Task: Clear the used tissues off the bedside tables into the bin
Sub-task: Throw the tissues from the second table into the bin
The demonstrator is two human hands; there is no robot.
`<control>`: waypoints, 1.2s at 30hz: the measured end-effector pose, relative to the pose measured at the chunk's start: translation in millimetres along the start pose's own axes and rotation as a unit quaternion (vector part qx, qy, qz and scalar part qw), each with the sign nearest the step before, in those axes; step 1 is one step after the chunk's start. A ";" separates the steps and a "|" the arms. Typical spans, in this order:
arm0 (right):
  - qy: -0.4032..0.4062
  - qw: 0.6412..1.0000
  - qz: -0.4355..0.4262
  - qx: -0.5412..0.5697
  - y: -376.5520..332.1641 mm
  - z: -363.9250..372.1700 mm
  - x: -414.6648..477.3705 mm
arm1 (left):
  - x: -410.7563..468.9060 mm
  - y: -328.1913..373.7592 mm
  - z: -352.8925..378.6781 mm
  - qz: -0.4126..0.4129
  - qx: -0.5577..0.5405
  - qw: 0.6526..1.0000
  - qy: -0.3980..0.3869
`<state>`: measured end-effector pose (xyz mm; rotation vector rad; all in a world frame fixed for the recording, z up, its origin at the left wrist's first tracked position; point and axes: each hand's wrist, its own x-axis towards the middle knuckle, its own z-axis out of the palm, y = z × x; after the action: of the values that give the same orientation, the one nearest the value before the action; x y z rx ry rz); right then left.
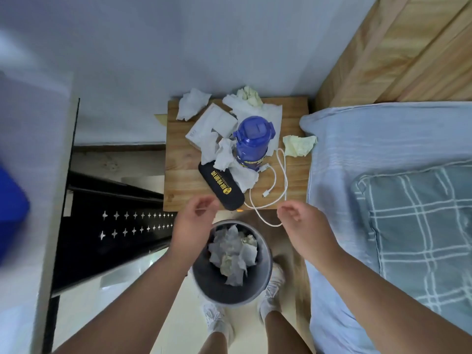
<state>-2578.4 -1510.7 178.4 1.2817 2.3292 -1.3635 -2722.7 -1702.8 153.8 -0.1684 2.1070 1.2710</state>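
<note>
Crumpled tissues lie over the wooden bedside table (178, 172): a white one (190, 104) at the back left, a yellowish one (249, 95) at the back, another yellowish one (298, 145) at the right edge, and white ones (229, 157) beside the blue bottle. A grey bin (263, 279) stands on the floor in front of the table, with several crumpled tissues (233, 254) inside. My left hand (194, 221) hovers over the bin's far left rim, fingers loosely curled, holding nothing. My right hand (301, 223) hangs to the right of the bin, also holding nothing.
A blue bottle (252, 141), a black glasses case (222, 186), a white tissue pack (212, 126) and a white cable (275, 180) share the table. The bed (383, 175) with a checked pillow (419, 233) borders the right. A black metal frame (107, 221) stands at the left. My shoes flank the bin.
</note>
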 end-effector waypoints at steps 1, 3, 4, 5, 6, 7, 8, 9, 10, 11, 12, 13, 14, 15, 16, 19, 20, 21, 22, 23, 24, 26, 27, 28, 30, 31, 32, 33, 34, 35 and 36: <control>0.024 1.000 -0.004 0.013 -6.4 -5.2 8.2 | 10.9 12.4 -1.5 0.023 0.017 1.000 0.011; 0.048 0.998 -0.005 0.032 -17.6 -6.7 24.5 | 31.5 32.6 -3.5 0.061 0.050 0.996 0.029; 0.049 0.998 -0.003 0.041 -22.9 -2.6 32.3 | 40.9 40.0 -4.2 0.081 0.080 0.993 0.035; 0.048 0.998 -0.001 0.050 -28.4 4.4 39.4 | 49.9 45.5 -4.6 0.102 0.123 0.987 0.037; 0.047 0.997 -0.004 0.059 -34.0 13.5 45.7 | 58.7 48.8 -4.4 0.122 0.172 0.977 0.040; 0.046 0.997 -0.015 0.061 -38.4 24.1 51.8 | 66.6 50.6 -4.0 0.141 0.217 0.965 0.045; 0.044 0.997 -0.028 0.052 -41.7 34.6 57.6 | 73.7 51.7 -2.5 0.156 0.247 0.955 0.049; 0.037 0.998 -0.033 0.039 -43.9 44.7 63.6 | 80.3 52.2 -0.4 0.163 0.261 0.950 0.053; 0.025 0.999 -0.027 0.030 -45.7 53.1 69.0 | 85.9 52.6 1.7 0.164 0.262 0.949 0.058; 0.014 0.999 -0.016 0.031 -45.8 60.3 74.2 | 90.2 53.7 3.8 0.155 0.254 0.952 0.068; 0.009 0.999 -0.008 0.031 -45.2 66.0 78.4 | 93.4 54.8 5.7 0.140 0.239 0.958 0.079; 0.012 1.000 -0.006 0.027 -43.8 71.2 82.0 | 96.1 55.6 7.4 0.121 0.218 0.964 0.088; 0.018 1.000 -0.007 0.014 -41.9 75.6 84.9 | 98.7 55.8 8.6 0.101 0.196 0.971 0.094; 0.024 1.000 -0.009 0.001 -38.4 79.9 88.3 | 100.7 56.2 9.8 0.086 0.176 0.976 0.098; 0.029 0.999 -0.011 -0.011 -34.9 83.3 91.2 | 102.6 56.4 11.0 0.075 0.160 0.979 0.100; 0.043 0.999 -0.012 -0.020 -25.7 89.5 99.1 | 106.0 56.0 15.0 0.061 0.127 0.985 0.101; 0.054 0.998 -0.013 -0.022 -23.8 90.7 101.0 | 105.9 56.3 15.9 0.059 0.111 0.987 0.100; 0.063 0.997 -0.016 -0.028 -22.2 92.3 102.7 | 105.3 56.8 16.2 0.060 0.095 0.989 0.101; 0.070 0.997 -0.017 -0.033 -21.7 93.0 103.9 | 104.2 57.2 16.2 0.064 0.085 0.989 0.104; 0.077 0.996 -0.020 -0.034 -21.4 93.2 104.2 | 102.2 57.5 15.7 0.069 0.078 0.989 0.108; 0.083 0.996 -0.025 -0.032 -22.5 91.8 102.6 | 99.3 57.5 14.9 0.070 0.063 0.989 0.111; 0.100 0.993 -0.054 -0.014 -26.0 86.1 95.5 | 93.2 57.1 11.1 0.059 0.000 0.992 0.113; 0.105 0.992 -0.069 -0.001 -27.8 82.1 89.7 | 89.1 56.5 8.2 0.049 -0.031 0.992 0.113; 0.103 0.991 -0.079 0.016 -29.8 77.4 82.2 | 84.1 55.8 4.8 0.043 -0.054 0.991 0.113; 0.097 0.989 -0.099 0.045 -33.1 66.7 63.8 | 73.0 52.2 -0.8 0.031 -0.093 0.989 0.112; 0.098 0.988 -0.109 0.054 -34.2 61.1 54.2 | 66.4 50.1 -3.3 0.021 -0.114 0.987 0.112; 0.100 0.987 -0.113 0.061 -34.2 55.2 44.3 | 58.9 47.5 -5.4 0.005 -0.133 0.985 0.111; 0.101 0.986 -0.113 0.068 -33.9 49.8 33.6 | 50.5 44.2 -7.3 -0.018 -0.149 0.982 0.110; 0.102 0.986 -0.111 0.074 -32.9 45.1 22.8 | 41.4 40.3 -9.5 -0.040 -0.167 0.979 0.109; 0.102 0.986 -0.109 0.078 -31.2 41.4 11.7 | 32.0 36.0 -11.8 -0.058 -0.189 0.974 0.107; 0.100 0.986 -0.105 0.083 -28.5 38.6 -0.3 | 22.0 30.9 -14.2 -0.071 -0.214 0.969 0.103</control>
<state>-2609.5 -1547.0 174.6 1.3046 2.5974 -1.5888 -2759.6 -1693.7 167.9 -0.6531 1.9154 1.6624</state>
